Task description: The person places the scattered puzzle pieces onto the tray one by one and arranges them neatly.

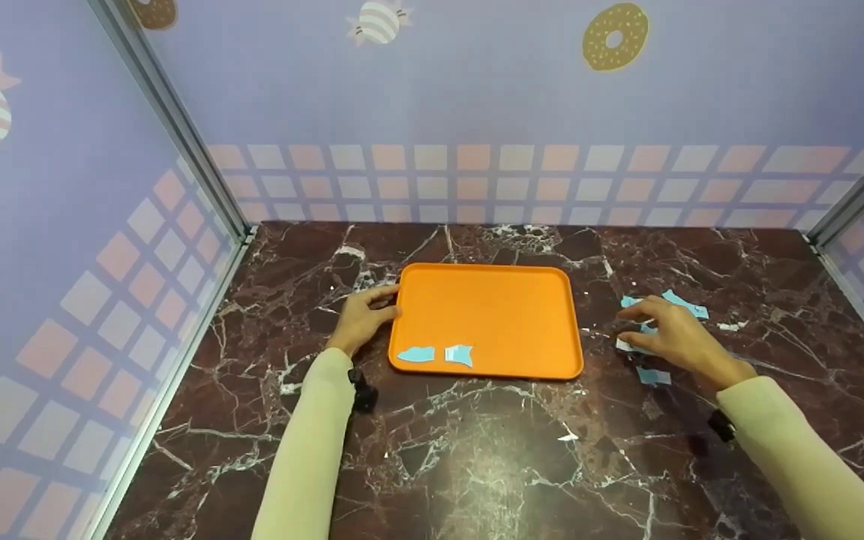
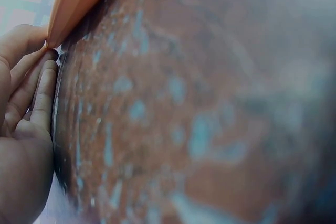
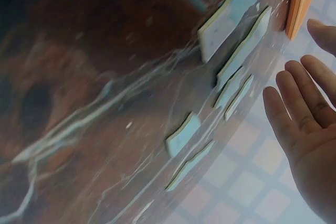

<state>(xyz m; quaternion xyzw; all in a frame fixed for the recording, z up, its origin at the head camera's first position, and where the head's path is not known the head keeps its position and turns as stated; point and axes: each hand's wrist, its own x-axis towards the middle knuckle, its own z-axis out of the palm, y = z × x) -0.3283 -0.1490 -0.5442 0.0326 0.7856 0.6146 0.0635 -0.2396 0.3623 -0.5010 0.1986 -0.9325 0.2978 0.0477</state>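
Over blue pieces (image 1: 654, 376), right hand (image 1: 672, 334) relaxed, across tabletop (image 1: 477, 457), left hand (image 1: 361, 318) pinching tray (image 1: 492, 319) edge

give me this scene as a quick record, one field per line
surface: dark reddish-brown marbled tabletop
tray: orange rectangular tray with rounded corners
on tray: two flat, irregular light-blue pieces, near left corner
off tray: several similar loose pieces, right of tray
left hand: touching tray's left edge
right hand: above loose pieces, nothing visible in its fingers
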